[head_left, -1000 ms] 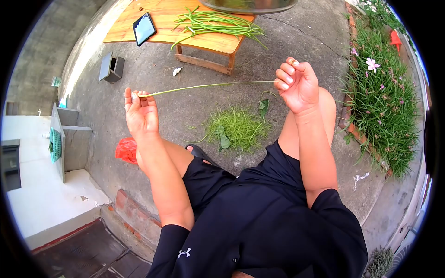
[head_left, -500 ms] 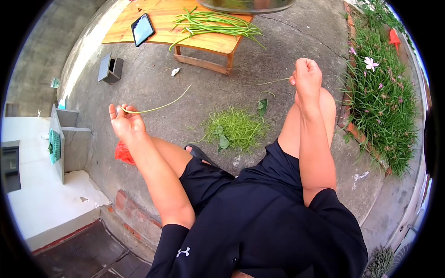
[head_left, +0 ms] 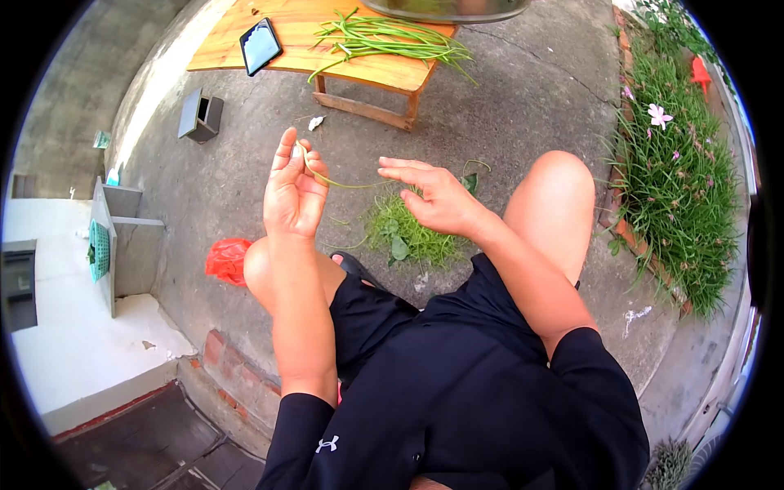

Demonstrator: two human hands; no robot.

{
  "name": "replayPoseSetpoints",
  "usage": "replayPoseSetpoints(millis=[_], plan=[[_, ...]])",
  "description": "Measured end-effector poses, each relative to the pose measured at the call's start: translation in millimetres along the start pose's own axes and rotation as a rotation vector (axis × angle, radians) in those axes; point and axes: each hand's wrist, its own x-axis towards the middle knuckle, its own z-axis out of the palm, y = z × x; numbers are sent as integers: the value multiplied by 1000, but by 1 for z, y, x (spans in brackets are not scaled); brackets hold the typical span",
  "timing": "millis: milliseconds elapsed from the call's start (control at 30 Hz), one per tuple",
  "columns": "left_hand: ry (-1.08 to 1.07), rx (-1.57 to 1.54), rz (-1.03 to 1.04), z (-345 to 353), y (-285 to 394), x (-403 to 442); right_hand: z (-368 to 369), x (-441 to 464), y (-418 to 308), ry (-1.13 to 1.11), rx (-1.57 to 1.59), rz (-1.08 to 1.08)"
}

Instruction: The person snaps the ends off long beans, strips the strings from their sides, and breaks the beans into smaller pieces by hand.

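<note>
My left hand [head_left: 296, 186] is raised over the ground, palm toward me, with a long thin green stem [head_left: 347, 185] pinched between thumb and fingers. The stem curves down and to the right, toward my right hand [head_left: 437, 196]. That hand is open, fingers stretched out to the left close to the stem's far end; whether they touch it I cannot tell. Below both hands a loose pile of thin green strips [head_left: 416, 237] lies on the concrete, with a few dark green leaves [head_left: 398, 248] in it.
A low wooden table [head_left: 298, 59] ahead bears a bundle of long green stems [head_left: 384, 39] and a tablet [head_left: 261, 46]. On the ground are a small grey box [head_left: 201, 116] and a red plastic bag [head_left: 229, 261]. A planted bed [head_left: 678, 180] borders the right side.
My left hand has moved right and up with the stem. My right hand has come down and left from above my knee, its fingers opening, and the thin strand it held no longer shows there.
</note>
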Motion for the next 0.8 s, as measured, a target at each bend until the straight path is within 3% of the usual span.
replayPoseSetpoints(millis=[67,167,267,500,800], plan=[[-22,-58,-78,8,-13,-2,15,1,-15,6,171,7],[7,-103,-129,13,-20,-3,20,0,-10,-308,391,274],[20,-90,-32,5,-10,0,23,-5,0,-342,929,472],[60,47,139,3,21,-3,-12,-3,-10,-314,975,639],[56,275,159,23,19,-10,-33,0,-17,-324,570,599]])
